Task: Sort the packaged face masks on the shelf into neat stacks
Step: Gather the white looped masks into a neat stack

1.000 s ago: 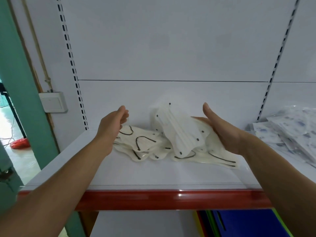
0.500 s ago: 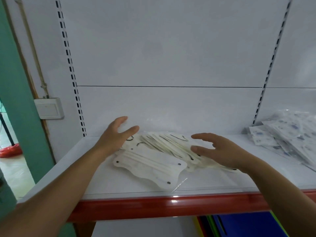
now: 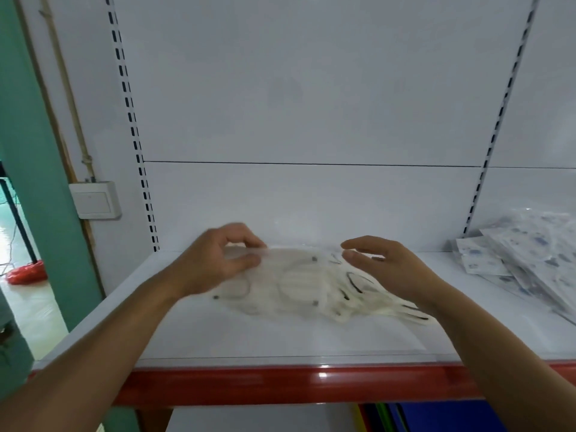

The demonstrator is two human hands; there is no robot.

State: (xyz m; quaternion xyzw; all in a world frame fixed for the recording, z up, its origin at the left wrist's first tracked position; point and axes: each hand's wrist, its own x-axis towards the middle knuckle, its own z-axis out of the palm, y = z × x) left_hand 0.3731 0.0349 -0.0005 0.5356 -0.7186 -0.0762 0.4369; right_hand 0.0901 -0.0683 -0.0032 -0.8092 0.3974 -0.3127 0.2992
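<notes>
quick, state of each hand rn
Left hand: pinching the top mask by its edge.
Right hand: open, over the mask pile, holding nothing.

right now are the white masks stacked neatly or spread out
Spread out: the white packaged masks lie fanned and overlapping across the shelf, not one squared stack.

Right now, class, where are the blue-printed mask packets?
In the head view, the blue-printed packets lie at the far right of the shelf, beyond the right hand and apart from the white masks in the middle.
</notes>
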